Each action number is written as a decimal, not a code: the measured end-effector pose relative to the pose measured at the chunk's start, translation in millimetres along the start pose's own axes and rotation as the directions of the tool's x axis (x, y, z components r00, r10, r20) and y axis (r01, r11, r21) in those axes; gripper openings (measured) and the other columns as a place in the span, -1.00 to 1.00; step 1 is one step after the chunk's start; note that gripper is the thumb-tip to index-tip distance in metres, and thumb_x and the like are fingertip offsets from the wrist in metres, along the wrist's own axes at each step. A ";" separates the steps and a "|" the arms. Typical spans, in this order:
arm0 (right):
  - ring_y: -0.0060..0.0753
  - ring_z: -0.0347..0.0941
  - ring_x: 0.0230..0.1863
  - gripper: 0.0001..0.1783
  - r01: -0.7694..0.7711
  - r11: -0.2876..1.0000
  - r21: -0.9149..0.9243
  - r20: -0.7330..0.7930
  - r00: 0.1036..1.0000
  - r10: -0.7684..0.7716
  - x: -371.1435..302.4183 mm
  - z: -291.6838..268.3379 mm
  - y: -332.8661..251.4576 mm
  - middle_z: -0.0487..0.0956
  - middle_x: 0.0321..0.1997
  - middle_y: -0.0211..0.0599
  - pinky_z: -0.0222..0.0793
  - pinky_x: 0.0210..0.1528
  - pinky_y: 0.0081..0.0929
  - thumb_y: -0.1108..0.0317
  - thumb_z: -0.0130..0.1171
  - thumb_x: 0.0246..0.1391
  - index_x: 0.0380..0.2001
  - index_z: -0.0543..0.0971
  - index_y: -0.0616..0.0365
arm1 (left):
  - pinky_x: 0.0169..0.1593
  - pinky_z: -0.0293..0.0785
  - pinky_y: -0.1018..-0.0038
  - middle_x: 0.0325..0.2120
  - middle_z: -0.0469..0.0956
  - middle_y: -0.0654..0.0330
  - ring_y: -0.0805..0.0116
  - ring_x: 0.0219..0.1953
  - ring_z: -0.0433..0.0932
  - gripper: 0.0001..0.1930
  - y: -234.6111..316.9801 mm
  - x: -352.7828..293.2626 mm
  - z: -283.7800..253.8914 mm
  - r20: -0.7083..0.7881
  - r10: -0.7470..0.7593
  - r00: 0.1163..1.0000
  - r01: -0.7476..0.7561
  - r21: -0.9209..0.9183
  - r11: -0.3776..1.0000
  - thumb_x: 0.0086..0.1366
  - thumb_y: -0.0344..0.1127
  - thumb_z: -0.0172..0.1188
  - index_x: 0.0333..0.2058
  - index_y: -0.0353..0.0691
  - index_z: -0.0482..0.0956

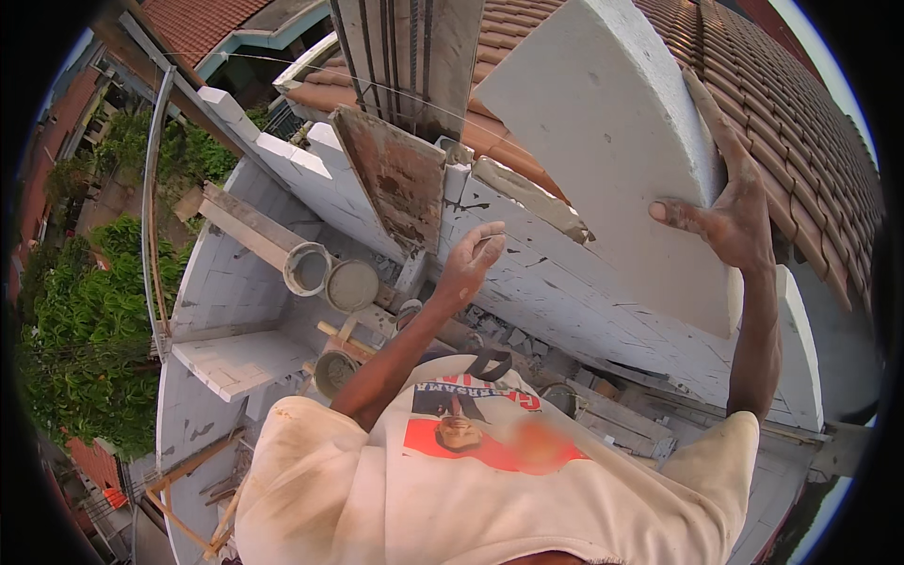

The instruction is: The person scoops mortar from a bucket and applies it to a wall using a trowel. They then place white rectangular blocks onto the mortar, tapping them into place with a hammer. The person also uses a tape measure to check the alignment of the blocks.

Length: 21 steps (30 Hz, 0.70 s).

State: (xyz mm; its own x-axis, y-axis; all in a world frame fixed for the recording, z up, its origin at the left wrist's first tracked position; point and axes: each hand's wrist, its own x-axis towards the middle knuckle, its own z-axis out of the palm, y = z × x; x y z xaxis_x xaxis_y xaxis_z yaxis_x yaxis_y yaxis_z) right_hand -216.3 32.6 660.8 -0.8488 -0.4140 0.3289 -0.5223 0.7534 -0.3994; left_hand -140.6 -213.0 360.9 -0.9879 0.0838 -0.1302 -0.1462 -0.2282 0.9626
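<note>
A large pale lightweight concrete block (603,141) stands tilted at the upper right, over the white block wall (527,254). My right hand (730,217) grips its right edge, with the thumb on the broad face and the fingers along the rough side. Near the middle, my left hand (471,264) hangs in front of the wall, dusty, its fingers curled together and nothing visible in them. Grey mortar (537,198) lies along the wall top, left of the block. A thin string (311,68) runs above the wall toward the block.
A board (395,174) leans by a concrete column with steel bars (405,56). Mortar buckets (351,285) stand below on the left, beside a plank (247,228). Rubble lies at the wall's foot. Tiled roofing (782,122) rises beyond the wall; trees (94,320) show far left.
</note>
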 end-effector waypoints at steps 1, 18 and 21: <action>-0.04 0.63 0.10 0.35 0.014 1.000 0.005 0.020 1.000 -0.014 18.7 1.4 -0.5 0.64 0.13 0.05 0.55 0.23 -0.09 0.07 0.72 -0.54 0.47 0.32 0.00 | 0.18 0.47 0.39 0.05 0.60 -0.02 0.24 0.11 0.59 -0.38 -24.4 -7.2 -26.4 -0.096 -0.031 0.995 0.041 0.099 0.994 0.48 0.02 0.18 0.26 -0.40 0.43; -0.03 0.67 0.02 0.35 0.169 0.979 -0.112 0.353 0.928 -0.120 176.5 86.8 36.7 0.65 0.15 0.06 0.52 0.24 -0.10 0.17 0.71 -0.52 0.50 0.30 -0.16 | -0.34 0.47 0.13 -0.51 0.61 -0.04 -0.01 -0.37 0.65 -0.70 -336.9 -485.7 -245.6 -0.577 -0.610 0.543 0.840 0.378 0.390 0.35 -0.13 0.17 -0.32 -0.29 0.65; -0.03 0.64 0.05 0.21 0.198 0.976 -0.092 0.360 0.920 -0.153 169.4 100.4 30.5 0.65 0.10 0.07 0.49 0.19 -0.16 0.14 0.64 -0.42 0.44 0.35 0.00 | -0.36 0.45 0.19 -0.51 0.60 0.02 0.06 -0.38 0.64 -0.71 -329.7 -481.9 -220.9 -0.556 -0.611 0.563 0.813 0.243 0.528 0.36 -0.13 0.17 -0.31 -0.27 0.64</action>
State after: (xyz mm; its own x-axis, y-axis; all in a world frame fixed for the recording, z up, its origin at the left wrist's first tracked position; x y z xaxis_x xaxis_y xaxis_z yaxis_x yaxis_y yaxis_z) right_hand -384.2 -65.8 618.4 -0.7309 -0.6802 0.0561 -0.6704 0.7002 -0.2455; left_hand 372.5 -392.5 53.8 -0.4955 -0.3523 -0.7940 -0.8685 0.1836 0.4605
